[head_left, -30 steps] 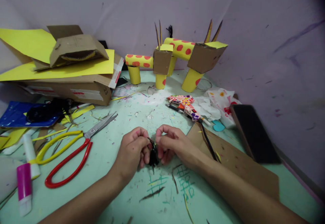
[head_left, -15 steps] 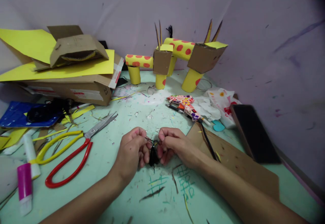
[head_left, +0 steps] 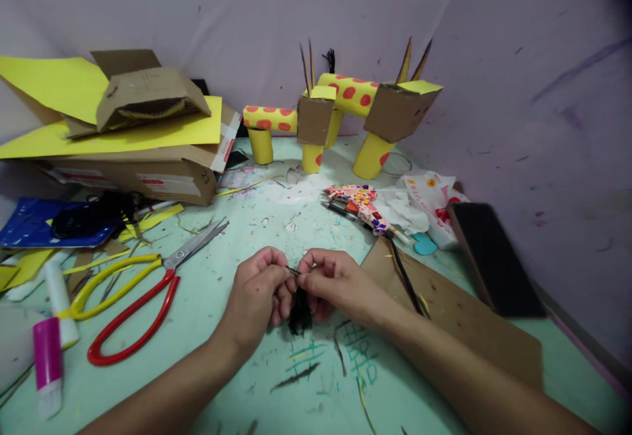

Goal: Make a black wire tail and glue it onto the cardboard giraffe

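Observation:
A small black yarn tassel (head_left: 299, 314) hangs between my two hands, just above the table. My left hand (head_left: 257, 288) pinches the black strands at its top from the left. From the right, my right hand (head_left: 338, 283) pinches the same strands, its fingertips almost touching the left ones. The tassel's loose ends point down toward me. Left of my hands lie scissors (head_left: 170, 269) with one yellow and one red handle, blades partly apart. A tangle of black yarn (head_left: 96, 216) rests on a blue packet (head_left: 29, 222) farther left.
Two yellow, red-spotted cardboard animals (head_left: 270, 119) stand at the back. A flower-patterned glue gun (head_left: 363, 203), a cardboard sheet (head_left: 469, 316) and a phone (head_left: 496, 260) lie right. Left are a cardboard box (head_left: 168, 175), yellow paper (head_left: 54, 86) and a pink-capped glue stick (head_left: 48, 353).
My right hand has moved left, closing the gap to my left hand at the strands. The tassel now hangs slightly lower, its ends more spread. My left hand has hardly moved.

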The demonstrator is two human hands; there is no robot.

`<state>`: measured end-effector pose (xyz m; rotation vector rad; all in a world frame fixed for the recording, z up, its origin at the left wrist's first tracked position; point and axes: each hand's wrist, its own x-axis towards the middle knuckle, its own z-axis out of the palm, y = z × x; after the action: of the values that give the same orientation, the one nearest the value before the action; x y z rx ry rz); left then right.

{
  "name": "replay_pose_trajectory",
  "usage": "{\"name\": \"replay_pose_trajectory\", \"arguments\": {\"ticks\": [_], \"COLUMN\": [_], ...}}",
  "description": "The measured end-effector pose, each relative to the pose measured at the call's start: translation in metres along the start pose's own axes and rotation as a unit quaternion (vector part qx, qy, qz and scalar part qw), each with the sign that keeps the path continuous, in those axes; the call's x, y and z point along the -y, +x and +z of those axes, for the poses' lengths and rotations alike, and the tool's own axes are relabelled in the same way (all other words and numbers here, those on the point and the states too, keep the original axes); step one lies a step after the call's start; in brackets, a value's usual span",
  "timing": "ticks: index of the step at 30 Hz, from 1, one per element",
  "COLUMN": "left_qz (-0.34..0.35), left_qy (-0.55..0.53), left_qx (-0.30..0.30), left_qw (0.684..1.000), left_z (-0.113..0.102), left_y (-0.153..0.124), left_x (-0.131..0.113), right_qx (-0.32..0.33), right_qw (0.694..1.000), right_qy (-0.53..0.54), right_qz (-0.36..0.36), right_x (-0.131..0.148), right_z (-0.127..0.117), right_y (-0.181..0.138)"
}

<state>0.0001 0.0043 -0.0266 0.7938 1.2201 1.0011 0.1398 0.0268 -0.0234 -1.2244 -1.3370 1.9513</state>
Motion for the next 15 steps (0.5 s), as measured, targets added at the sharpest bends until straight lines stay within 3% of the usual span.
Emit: {"name": "replay_pose_trajectory", "arguments": {"ticks": [10,15], "left_qz": [0.001,-0.009], "left_qy": [-0.033,-0.02], "left_qx": [-0.017,-0.02], "left_qw": [0.999,1.0], "left_z": [0.0026,0.0034], "left_y": [-0.0043,-0.0027], "left_x": [-0.0048,-0.0047], "right_qx": [0.008,-0.008], "right_qw": [0.997,0.999], "right_qy": [0.081,0.054], "right_qz": [0.016,-0.001], "right_x": [-0.0002,0.0033], "right_z": [-0.0063,-0.0045], "right_y": [-0.001,-0.0033]}}
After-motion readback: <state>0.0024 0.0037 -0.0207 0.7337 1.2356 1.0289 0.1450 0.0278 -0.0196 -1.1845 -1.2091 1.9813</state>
